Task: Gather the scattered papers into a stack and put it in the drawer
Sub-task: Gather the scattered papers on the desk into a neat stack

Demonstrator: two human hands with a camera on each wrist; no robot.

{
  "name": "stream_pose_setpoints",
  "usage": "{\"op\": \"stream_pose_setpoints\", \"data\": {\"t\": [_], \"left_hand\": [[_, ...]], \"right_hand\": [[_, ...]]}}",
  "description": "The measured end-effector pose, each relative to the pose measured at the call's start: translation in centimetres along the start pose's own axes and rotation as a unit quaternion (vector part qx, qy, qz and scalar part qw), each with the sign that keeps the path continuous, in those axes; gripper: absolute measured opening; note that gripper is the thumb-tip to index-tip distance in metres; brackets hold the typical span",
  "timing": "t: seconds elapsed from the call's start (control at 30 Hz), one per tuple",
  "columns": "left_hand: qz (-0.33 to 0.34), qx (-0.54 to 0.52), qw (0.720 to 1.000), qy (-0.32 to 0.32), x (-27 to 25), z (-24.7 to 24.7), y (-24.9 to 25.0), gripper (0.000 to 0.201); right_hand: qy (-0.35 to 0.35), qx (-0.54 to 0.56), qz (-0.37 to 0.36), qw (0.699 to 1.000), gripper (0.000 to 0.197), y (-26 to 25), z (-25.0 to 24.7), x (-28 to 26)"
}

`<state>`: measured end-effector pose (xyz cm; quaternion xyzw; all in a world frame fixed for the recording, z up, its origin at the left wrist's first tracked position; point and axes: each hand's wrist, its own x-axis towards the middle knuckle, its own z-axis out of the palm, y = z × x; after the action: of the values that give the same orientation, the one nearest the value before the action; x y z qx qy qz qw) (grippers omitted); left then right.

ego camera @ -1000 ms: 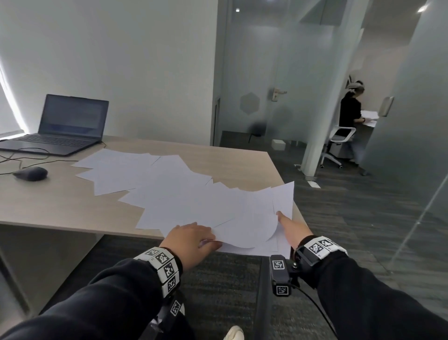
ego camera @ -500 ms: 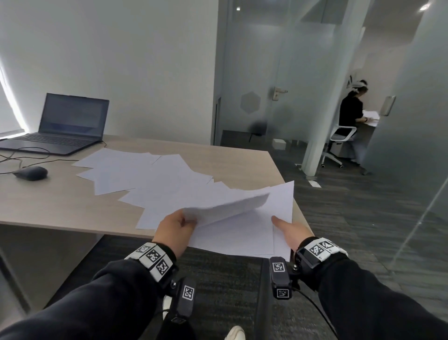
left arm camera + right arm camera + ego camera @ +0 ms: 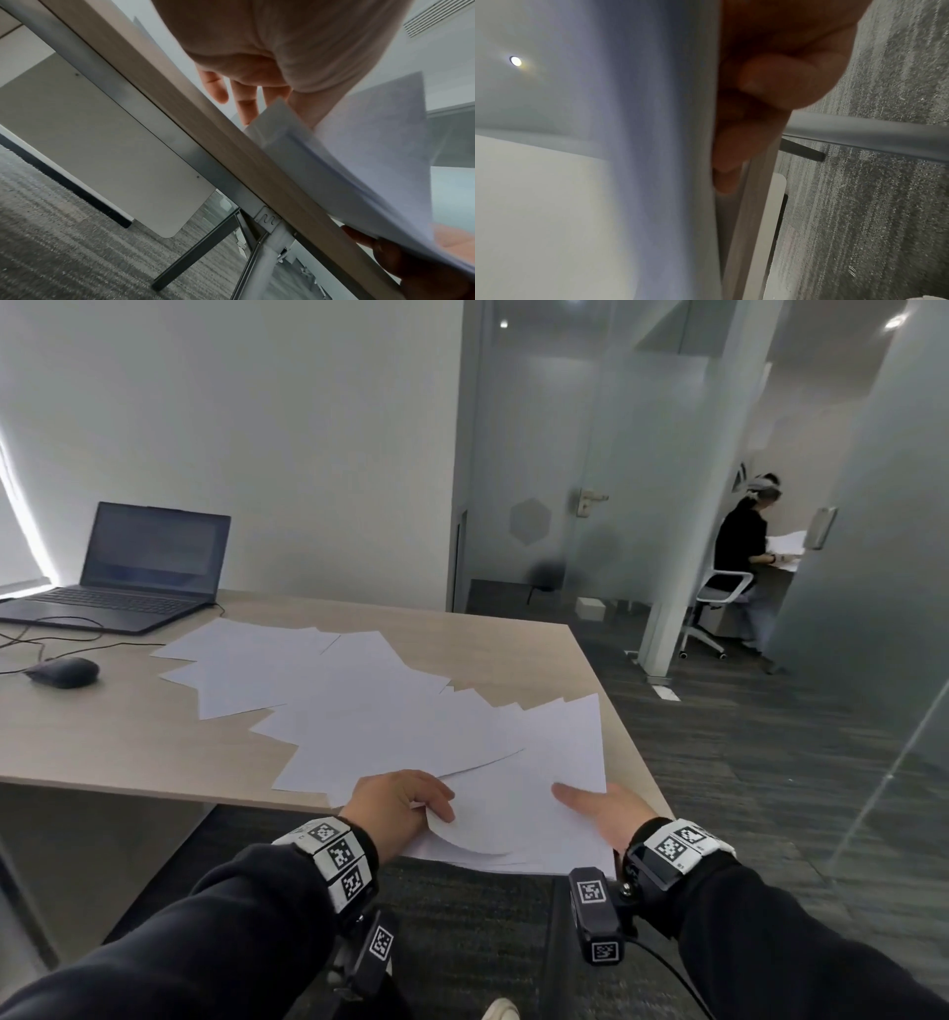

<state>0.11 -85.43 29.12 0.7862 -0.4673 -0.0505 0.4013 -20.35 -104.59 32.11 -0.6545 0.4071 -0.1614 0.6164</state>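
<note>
Papers (image 3: pixel 359 711) sprawl across the wooden surface (image 3: pixel 128 742) in a loose overlapping fan, running from near the laptop (image 3: pixel 138 567) and mouse (image 3: pixel 64 671) down to the front right corner, where several sheets overhang the edge. At that corner a small gathered stack (image 3: pixel 518 814) is forming between both hands. The left hand (image 3: pixel 398 806) has its grip pinching a curling top sheet, fingers on top and thumb apparently beneath. The right hand (image 3: pixel 608 814) has its grip pinching the stack's right edge, thumb lying flat on top and fingers curled underneath, as the right wrist view shows. No drawer is in view. These sheets look light, limp and slippery against one another, so they will likely sag and slide; holding them at opposite edges and squaring them against the surface seems wise.
</note>
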Motion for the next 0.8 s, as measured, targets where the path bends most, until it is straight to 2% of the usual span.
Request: {"op": "stream_pose_setpoints", "data": {"t": [0.07,0.13,0.23,0.3,0.47,0.53,0.63,0.73,0.8], "left_hand": [[0.024,0.094,0.995,-0.014,-0.2,-0.5,0.4,0.049],[-0.004,0.196,0.980,-0.047,-0.6,-1.4,0.2,0.048],[-0.088,0.270,0.954,-0.096,-1.2,-3.0,-1.2,0.089],[-0.103,0.294,0.944,-0.105,-1.6,-3.9,-1.8,0.097],[-0.030,0.308,0.946,-0.099,-2.6,-5.1,-2.2,0.068],[-0.047,0.303,0.948,-0.085,-2.8,-5.3,-2.3,0.068],[-0.097,0.298,0.947,-0.070,-2.9,-5.8,-2.5,0.064],[-0.056,0.289,0.954,-0.060,-2.7,-5.9,-2.5,0.042],[-0.027,0.282,0.958,-0.052,-2.5,-5.4,-1.9,0.027]], "right_hand": [[-0.008,0.000,0.005,1.000,0.033,0.2,0.3,-0.1],[0.006,-0.015,0.003,1.000,0.031,0.0,0.2,0.3],[0.031,-0.024,-0.006,0.999,0.023,-0.5,-0.3,0.5],[0.046,-0.049,-0.006,0.998,0.020,-0.8,-0.6,0.9],[0.093,-0.087,0.004,0.992,0.026,-0.3,-1.3,2.4],[0.102,-0.091,0.007,0.991,0.030,-0.3,-1.2,2.5],[0.102,-0.103,0.020,0.989,0.023,-1.0,-0.9,1.4],[0.095,-0.087,0.030,0.991,0.015,-1.2,-0.8,1.0],[0.092,-0.075,0.026,0.993,0.021,-0.9,-0.5,1.5]]}}
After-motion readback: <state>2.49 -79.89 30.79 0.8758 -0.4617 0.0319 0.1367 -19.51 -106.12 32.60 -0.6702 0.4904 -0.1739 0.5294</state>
